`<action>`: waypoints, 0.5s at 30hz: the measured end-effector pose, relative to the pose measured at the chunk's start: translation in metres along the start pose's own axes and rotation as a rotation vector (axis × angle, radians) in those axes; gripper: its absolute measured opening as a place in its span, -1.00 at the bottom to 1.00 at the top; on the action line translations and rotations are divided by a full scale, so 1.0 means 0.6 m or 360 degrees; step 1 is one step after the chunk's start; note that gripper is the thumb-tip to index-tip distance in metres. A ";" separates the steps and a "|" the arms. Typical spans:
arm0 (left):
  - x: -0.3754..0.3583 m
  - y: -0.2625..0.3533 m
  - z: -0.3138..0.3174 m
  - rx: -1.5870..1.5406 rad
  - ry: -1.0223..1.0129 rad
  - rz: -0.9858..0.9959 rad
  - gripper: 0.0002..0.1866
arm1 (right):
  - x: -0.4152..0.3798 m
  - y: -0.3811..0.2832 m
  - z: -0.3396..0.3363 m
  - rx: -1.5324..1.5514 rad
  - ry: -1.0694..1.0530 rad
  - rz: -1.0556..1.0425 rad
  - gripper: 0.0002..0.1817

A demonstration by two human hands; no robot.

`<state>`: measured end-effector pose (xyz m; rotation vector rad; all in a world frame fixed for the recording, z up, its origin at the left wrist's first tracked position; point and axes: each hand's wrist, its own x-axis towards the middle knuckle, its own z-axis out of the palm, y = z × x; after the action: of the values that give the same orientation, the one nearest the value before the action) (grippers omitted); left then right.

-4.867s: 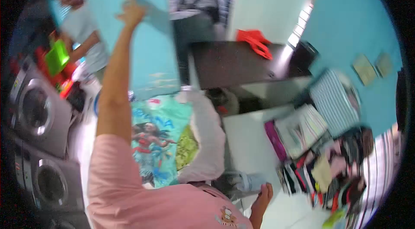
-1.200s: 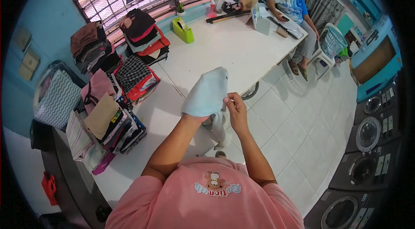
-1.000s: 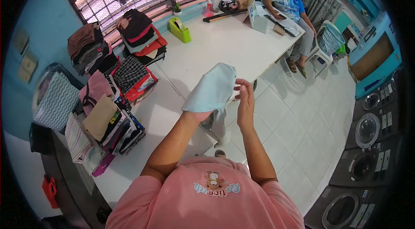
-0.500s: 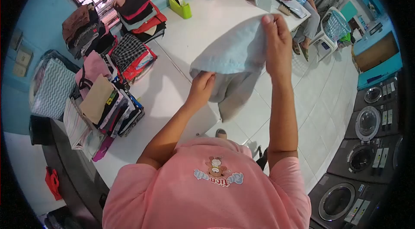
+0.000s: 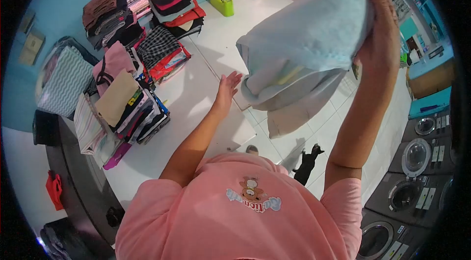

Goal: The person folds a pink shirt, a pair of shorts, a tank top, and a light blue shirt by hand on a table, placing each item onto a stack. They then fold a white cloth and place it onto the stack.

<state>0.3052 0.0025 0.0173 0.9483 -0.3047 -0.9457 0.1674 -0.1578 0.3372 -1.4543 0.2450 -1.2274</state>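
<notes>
A light blue cloth (image 5: 309,34) hangs spread out and billowing from my raised right hand (image 5: 382,34), whose fingers are closed on its upper right corner. Its lower folds look greyish and hang over the table edge and the floor. My left hand (image 5: 228,93) is off the cloth, just left of its lower edge, with fingers stretched apart and nothing in them. Below that hand lies the white table (image 5: 196,105).
Folded clothes stand in several stacks on the table's left, including a beige-topped pile (image 5: 117,98) and a checked one (image 5: 162,51). A green tape dispenser (image 5: 222,2) sits at the back. A small black animal (image 5: 306,164) is on the tiled floor; front-loading machines (image 5: 405,193) line the right.
My right hand has moved up and right, carrying the cloth, which now spreads wider. My left hand has let go of its edge and opened. The black animal has come further into view.
</notes>
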 end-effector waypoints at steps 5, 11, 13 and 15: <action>-0.012 0.030 0.015 -0.0189 -0.0307 -0.0435 -0.48 | 0.071 0.035 -0.065 0.0028 -0.0157 0.0130 -0.68; -0.036 0.063 0.042 -0.0460 -0.0314 -0.0438 -0.84 | 0.081 0.165 -0.118 0.0000 0.0194 0.0298 -0.73; -0.037 0.073 0.044 -0.0582 -0.0122 -0.0326 -0.92 | 0.064 0.189 -0.117 -0.0722 0.0345 0.0412 -0.59; -0.035 0.074 0.044 -0.0645 -0.0040 -0.0215 -0.94 | 0.031 0.251 -0.133 -0.1131 0.0164 -0.0093 -0.55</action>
<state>0.3019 0.0149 0.0718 0.5899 -0.0636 -1.0937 0.1848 -0.2675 0.2069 -2.0081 0.7726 -1.3305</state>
